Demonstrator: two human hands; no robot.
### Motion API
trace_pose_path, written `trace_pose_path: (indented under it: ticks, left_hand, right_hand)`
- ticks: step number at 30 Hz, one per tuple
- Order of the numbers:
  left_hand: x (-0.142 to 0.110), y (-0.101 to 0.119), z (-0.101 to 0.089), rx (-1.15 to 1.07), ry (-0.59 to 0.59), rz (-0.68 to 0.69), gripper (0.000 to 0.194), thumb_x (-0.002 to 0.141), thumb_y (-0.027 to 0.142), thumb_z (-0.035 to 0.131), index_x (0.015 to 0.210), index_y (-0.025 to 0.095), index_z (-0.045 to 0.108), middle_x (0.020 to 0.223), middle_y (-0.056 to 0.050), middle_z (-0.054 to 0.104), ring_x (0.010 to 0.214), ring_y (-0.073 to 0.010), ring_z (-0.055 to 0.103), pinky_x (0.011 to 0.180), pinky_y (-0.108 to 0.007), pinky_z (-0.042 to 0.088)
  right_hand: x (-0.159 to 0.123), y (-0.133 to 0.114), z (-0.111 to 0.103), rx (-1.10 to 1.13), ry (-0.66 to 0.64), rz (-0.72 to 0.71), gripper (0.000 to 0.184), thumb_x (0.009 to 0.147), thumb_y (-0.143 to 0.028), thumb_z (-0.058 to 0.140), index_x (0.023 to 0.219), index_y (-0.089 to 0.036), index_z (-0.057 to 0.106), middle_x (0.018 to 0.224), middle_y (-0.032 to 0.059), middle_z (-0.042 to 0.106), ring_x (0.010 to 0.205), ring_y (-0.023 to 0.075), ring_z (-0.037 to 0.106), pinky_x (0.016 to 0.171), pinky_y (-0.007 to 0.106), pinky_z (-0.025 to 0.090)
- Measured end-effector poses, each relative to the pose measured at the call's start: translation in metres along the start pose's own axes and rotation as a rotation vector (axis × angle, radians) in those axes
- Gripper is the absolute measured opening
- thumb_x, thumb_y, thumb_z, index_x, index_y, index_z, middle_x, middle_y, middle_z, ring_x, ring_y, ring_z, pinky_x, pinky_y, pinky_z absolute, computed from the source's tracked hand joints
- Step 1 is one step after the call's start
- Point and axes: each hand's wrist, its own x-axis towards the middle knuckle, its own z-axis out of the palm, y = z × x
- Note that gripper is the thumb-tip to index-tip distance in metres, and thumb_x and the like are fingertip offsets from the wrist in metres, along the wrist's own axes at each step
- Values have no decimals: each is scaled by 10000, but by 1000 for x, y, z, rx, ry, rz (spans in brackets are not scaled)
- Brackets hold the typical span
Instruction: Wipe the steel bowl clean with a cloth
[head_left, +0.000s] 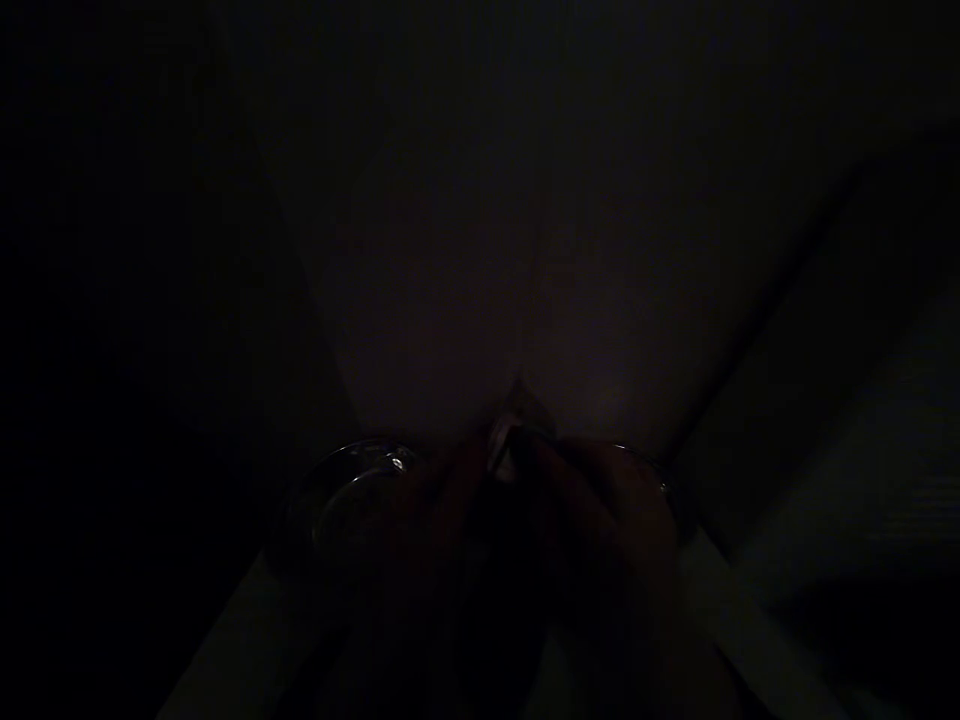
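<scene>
The view is very dark, so most detail is lost. My left hand (439, 500) and my right hand (619, 505) come together at the lower middle, their fingertips pinched around a small pale piece (504, 455). Its kind cannot be made out; it has a light, streaked surface and a darker pointed part above. Behind my left hand a shiny round bowl (341, 465) shows its curved rim. Another shiny rim (663, 488) curves out beside my right hand, and my hand covers most of it. What the bowls hold is too dark to see.
A pale surface (750, 630) with slanting edges lies under the bowls. Beyond the hands rises a dim, broad, flat surface (480, 300), with a thin dark line down its middle. A dark slanting edge (765, 310) runs along the right.
</scene>
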Motion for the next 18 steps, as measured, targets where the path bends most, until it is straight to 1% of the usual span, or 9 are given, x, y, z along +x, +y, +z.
trace_pose_path:
  ticks: [2,4,7,10,12,14,16,18]
  left_hand:
    - [3,2,1,30,12,-36,275,736,479,610,829,247,726,859,-44,722,844,-245,661,711,-326,519]
    - [6,3,0,45,48,-62,278,714,480,635,845,250,721,883,-39,721,858,-243,659,737,-330,524]
    - [6,0,-4,54,65,-78,324,735,523,600,882,257,712,936,-43,716,914,-256,652,766,-355,529]
    - [1,-6,-6,89,37,47,314,682,482,656,904,268,720,1066,-43,692,1150,-309,550,863,-372,504]
    - [-3,-9,-5,92,35,111,332,646,438,691,928,265,722,1118,-45,676,1233,-330,479,909,-379,484]
    - [-4,-11,-4,69,46,120,324,650,424,692,927,259,722,1102,-52,682,1215,-329,497,917,-379,482]
    - [-4,-10,-3,27,63,116,280,699,426,655,913,257,717,1040,-50,700,1150,-301,555,888,-364,500]
    - [-2,-8,-3,-5,70,118,248,751,417,610,911,254,707,991,-42,707,1101,-270,593,860,-351,515]
  right_hand:
    - [-2,-3,1,6,18,-15,260,878,-174,482,1082,-124,635,929,104,634,787,191,551,687,351,438]
    - [-5,-9,2,24,50,-35,247,881,-164,480,1069,-106,629,926,113,644,789,196,553,722,373,430]
    - [-7,-14,1,50,53,-72,227,884,-155,487,1059,-106,623,925,108,661,786,194,561,735,373,421]
    - [-4,-8,-1,27,19,-45,241,902,-184,471,1088,-126,614,934,97,657,775,187,557,718,362,423]
    - [-2,-3,-2,22,8,-21,249,904,-189,465,1091,-121,614,932,101,647,783,191,559,702,358,426]
    - [-2,-2,-2,18,30,-20,240,887,-176,488,1073,-104,621,929,109,643,786,193,558,699,355,424]
    - [-3,-5,-2,17,60,-38,225,878,-164,500,1047,-92,630,916,108,649,774,190,553,711,358,420]
    - [-4,-10,-3,17,63,-87,216,880,-153,490,1025,-93,639,892,99,659,760,186,551,723,357,416]
